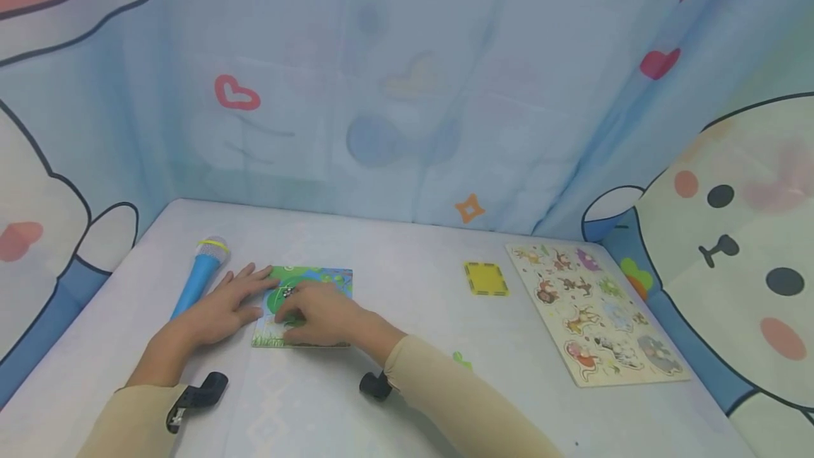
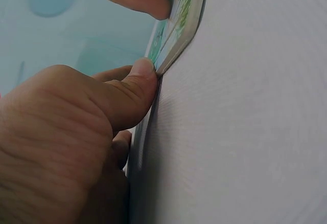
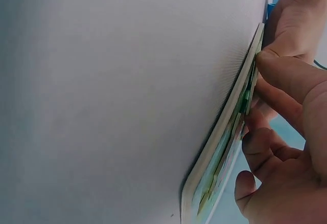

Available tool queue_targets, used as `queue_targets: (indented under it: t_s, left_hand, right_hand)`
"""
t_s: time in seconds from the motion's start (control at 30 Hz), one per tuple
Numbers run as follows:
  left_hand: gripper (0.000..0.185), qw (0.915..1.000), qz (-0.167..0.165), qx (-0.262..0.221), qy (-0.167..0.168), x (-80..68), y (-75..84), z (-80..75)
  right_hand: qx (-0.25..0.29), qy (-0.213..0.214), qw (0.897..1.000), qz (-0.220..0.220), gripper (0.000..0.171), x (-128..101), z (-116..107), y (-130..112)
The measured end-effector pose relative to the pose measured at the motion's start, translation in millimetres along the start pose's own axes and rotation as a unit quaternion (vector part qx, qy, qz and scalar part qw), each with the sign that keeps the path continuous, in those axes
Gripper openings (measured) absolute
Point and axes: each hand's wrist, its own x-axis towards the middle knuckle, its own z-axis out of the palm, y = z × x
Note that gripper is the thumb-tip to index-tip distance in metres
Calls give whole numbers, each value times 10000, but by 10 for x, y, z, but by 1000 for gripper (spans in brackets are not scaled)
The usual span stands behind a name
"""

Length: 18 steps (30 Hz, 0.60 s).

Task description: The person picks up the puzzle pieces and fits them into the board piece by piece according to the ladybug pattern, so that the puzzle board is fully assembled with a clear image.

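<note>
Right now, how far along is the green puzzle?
Most of the green puzzle board looks filled, though hands hide part of it. In hand: the right hand presses a piece near its middle while the left hand steadies its left edge. Left: seating that piece; the animal peg puzzle lies untouched.

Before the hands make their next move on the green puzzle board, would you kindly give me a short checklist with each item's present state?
1. Green puzzle board lies flat on the table: ok.
2. Left hand steadies the board's left edge, fingers straight, thumb against the rim: ok.
3. Right hand rests on the board with fingers curled over its face: ok.
4. Whether the right hand's fingers pinch a loose piece: cannot tell, they hide it.
5. Blue toy microphone lies apart from the left hand, beside it: ok.
6. Yellow square and animal peg puzzle lie well to the right, apart from both hands: ok.
</note>
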Motion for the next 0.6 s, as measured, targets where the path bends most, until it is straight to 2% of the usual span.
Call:
queue_targets:
  t_s: [0.13,0.3,0.4,0.6]
  left_hand:
    - [51,10000,-2,-16,-9,0,5,-4]
    - [51,10000,-9,14,-9,4,2,-6]
    - [51,10000,6,-8,-20,7,-6,-4]
    - [51,10000,19,-40,-18,-1,-10,-4]
  right_hand:
    - [-74,-81,9999,10,31,25,-3,-21]
    - [-522,-136,9978,-386,28,45,-17,-66]
    - [-655,-170,9966,-470,28,54,5,-74]
    - [-225,-345,9986,-322,28,31,-9,-36]
